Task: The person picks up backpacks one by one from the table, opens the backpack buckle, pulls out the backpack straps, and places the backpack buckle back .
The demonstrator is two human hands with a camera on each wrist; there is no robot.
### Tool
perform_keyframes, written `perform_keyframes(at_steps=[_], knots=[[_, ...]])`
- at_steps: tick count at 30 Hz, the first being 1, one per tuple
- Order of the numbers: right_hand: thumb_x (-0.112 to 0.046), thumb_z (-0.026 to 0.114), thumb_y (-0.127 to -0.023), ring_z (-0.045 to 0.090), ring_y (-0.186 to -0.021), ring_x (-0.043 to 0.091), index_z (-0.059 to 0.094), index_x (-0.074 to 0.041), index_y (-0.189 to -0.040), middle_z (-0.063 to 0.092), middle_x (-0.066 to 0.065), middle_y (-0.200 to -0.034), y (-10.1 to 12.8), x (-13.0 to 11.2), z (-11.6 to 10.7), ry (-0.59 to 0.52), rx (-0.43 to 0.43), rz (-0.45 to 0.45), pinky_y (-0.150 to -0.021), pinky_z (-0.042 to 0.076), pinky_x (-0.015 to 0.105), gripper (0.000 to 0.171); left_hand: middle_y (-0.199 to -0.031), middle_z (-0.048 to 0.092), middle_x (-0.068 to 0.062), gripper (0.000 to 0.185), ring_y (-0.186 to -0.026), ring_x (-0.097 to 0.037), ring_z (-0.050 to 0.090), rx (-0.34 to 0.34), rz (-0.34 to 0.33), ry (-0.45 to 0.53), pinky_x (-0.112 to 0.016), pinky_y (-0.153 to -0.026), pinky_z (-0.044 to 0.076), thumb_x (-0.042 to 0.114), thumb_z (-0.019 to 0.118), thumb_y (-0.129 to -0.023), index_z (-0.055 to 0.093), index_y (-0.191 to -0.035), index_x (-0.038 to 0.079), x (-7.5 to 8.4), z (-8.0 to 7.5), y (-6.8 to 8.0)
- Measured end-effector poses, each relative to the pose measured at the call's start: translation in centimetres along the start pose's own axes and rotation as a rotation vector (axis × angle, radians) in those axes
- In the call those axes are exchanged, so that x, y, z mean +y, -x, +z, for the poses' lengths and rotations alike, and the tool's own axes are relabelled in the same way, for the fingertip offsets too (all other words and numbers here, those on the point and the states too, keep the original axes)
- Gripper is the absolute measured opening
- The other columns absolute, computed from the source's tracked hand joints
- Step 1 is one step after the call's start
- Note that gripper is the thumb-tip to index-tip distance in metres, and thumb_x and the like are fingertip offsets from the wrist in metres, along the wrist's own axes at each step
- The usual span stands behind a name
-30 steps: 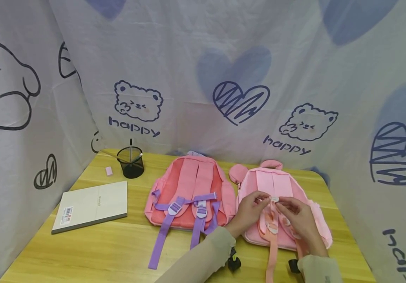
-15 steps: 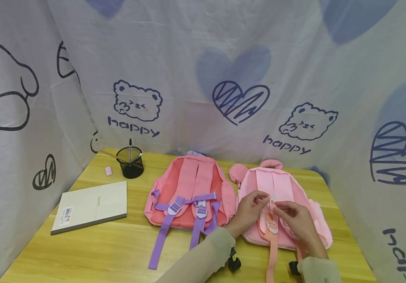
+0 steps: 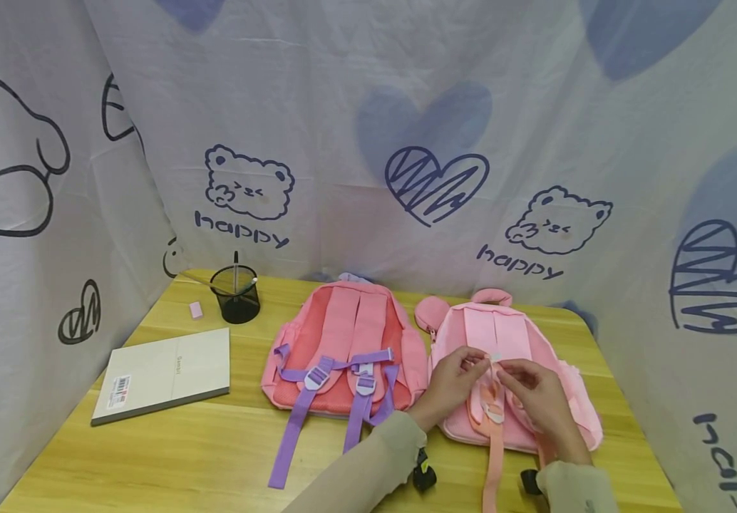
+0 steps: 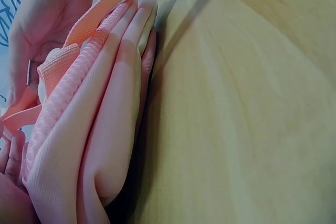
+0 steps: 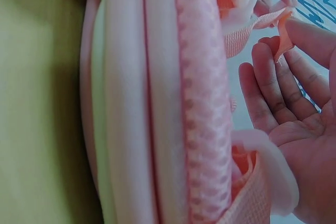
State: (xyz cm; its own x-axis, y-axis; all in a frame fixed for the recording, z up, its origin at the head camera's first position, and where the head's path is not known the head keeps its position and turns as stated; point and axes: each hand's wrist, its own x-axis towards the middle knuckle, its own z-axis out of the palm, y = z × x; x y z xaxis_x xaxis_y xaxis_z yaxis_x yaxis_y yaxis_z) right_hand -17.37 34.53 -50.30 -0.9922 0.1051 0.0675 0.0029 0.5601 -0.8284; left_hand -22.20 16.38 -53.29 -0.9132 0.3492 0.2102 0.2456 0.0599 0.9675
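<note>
Head view first: a person is sitting at a wooden table (image 3: pixel 214 456) with two small backpacks lying strap-side up, and both hands are working on the light pink backpack (image 3: pixel 516 342) on the right half of the table, near the front edge. The left hand (image 3: pixel 450 381) is resting on that bag's left part with its fingers curled, pinching the end of a thin strap (image 3: pixel 492 362) that runs across the bag's shoulder straps. The right hand (image 3: pixel 532 395) is coming in from the other side, its thumb and forefinger closing on the same strap, so the two sets of fingertips are almost meeting at a small white clip there. In the right wrist view, the right hand's (image 5: pixel 299 124) other fingers are lying loosely bent and a little apart, beside the folded edge of the pink bag (image 5: pixel 173 103). In the left wrist view, the bag's side (image 4: pixel 94 129) is pressing down on the table, with an orange-pink strap (image 4: pixel 105 11) running over it. Just beside it to the left a darker pink backpack (image 3: pixel 343 335) is lying with purple straps (image 3: pixel 298 427) trailing toward the front edge. Further left a closed notebook (image 3: pixel 163 370) is lying flat, and behind it a black mesh pen cup (image 3: pixel 236 293) and a small pink eraser (image 3: pixel 196 309) are sitting near the printed cloth backdrop (image 3: pixel 368 128).
</note>
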Motion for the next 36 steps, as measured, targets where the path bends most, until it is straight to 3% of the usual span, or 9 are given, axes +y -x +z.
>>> perform_keyframes(at_steps=[9, 26, 36], knots=[[-0.023, 0.074, -0.098, 0.064, -0.081, 0.002, 0.071, 0.001, -0.118, 0.074, 0.013, -0.103, -0.62, -0.24, 0.67, -0.056, 0.025, -0.036, -0.070, 0.052, 0.020, 0.032, -0.107, 0.073, -0.006, 0.027, -0.084, 0.004, 0.056, -0.004, 0.004, 0.000, -0.017, -0.077, 0.049, 0.030, 0.065, -0.103, 0.070, -0.118, 0.008, -0.13, 0.11, -0.10], [-0.036, 0.073, -0.097, 0.062, -0.088, 0.006, 0.072, -0.006, -0.125, 0.074, 0.013, -0.112, -0.02, 0.12, 0.07, -0.016, -0.010, 0.019, -0.073, 0.053, 0.022, 0.040, -0.106, 0.071, -0.005, 0.026, -0.084, 0.003, 0.056, 0.009, -0.041, 0.079, -0.017, -0.076, 0.050, 0.025, 0.064, -0.104, 0.069, -0.120, 0.005, 0.09, 0.03, 0.06], [-0.029, 0.074, -0.097, 0.065, -0.088, 0.002, 0.069, -0.002, -0.126, 0.073, 0.012, -0.109, -0.82, 0.03, 0.76, -0.074, 0.021, 0.003, -0.078, 0.053, 0.017, 0.039, -0.106, 0.071, -0.005, 0.027, -0.085, 0.003, 0.057, 0.012, -0.039, 0.051, -0.018, -0.077, 0.051, 0.027, 0.064, -0.104, 0.069, -0.120, 0.006, 0.01, 0.04, 0.02]])
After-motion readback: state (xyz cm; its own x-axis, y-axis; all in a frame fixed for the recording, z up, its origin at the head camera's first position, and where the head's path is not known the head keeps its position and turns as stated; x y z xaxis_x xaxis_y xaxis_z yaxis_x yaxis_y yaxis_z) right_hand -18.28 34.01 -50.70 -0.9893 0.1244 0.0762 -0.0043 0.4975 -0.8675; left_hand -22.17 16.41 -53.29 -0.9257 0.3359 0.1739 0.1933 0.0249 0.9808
